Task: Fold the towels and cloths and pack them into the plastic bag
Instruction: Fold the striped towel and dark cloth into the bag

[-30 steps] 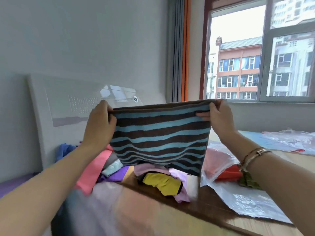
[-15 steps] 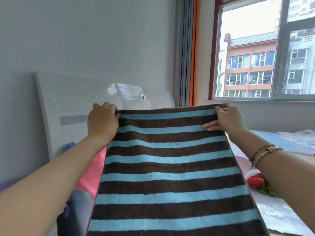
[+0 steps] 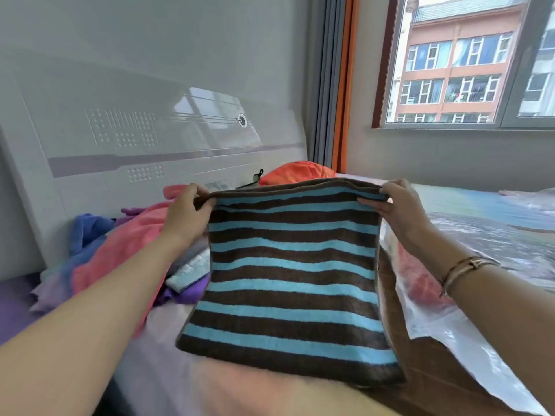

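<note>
The left hand [image 3: 187, 213] and right hand [image 3: 401, 210] each pinch a top corner of the brown-and-blue striped terry towel [image 3: 292, 274], now lowered so its bottom edge lies on the bed [image 3: 168, 349]. Left: heaped coloured cloths [image 3: 126, 247], white headboard [image 3: 120, 139]. Right: clear plastic bag [image 3: 435, 319], window [image 3: 462, 61].

A home bedroom is indicated by the bed [image 3: 210, 370] spread at 6 o'clock, the white headboard [image 3: 144, 145] at 10 o'clock, and a curtained window [image 3: 462, 61] at 2 o'clock.
</note>
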{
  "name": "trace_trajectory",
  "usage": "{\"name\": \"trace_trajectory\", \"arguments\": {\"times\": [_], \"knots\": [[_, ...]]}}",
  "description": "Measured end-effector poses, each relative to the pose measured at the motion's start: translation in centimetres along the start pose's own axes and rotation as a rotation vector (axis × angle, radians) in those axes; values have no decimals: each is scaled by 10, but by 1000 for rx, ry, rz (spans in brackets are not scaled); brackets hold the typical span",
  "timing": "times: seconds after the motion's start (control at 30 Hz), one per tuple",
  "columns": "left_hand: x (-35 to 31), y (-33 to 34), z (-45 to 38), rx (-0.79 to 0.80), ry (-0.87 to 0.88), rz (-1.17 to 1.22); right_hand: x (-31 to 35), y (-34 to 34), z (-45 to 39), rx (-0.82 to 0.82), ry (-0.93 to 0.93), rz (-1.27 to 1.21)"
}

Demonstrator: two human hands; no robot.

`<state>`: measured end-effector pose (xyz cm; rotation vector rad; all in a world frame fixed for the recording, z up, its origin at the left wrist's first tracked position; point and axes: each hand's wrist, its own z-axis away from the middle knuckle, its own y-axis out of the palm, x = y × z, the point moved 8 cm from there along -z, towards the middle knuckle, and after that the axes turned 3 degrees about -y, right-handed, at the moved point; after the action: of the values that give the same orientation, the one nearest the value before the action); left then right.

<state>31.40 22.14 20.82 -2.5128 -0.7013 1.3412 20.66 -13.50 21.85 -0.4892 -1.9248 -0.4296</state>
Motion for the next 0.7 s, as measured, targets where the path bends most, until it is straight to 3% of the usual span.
{"name": "trace_trajectory", "arguments": {"times": [0.1,0.23,0.33,0.47,0.7], "knots": [[24,-2,34,47,22,15,-17,-20,35,9,28,116],[39,-21,87,99,8,160,-33,-35,81,136,54,396],[47,-39,116,104,-3,230,-30,-32,115,203,42,426],[66,-43,142,144,-26,198,-33,-27,145,252,-125,781],[105,-11,179,330,-160,5,-61,-23,183,384,-230,938]]}}
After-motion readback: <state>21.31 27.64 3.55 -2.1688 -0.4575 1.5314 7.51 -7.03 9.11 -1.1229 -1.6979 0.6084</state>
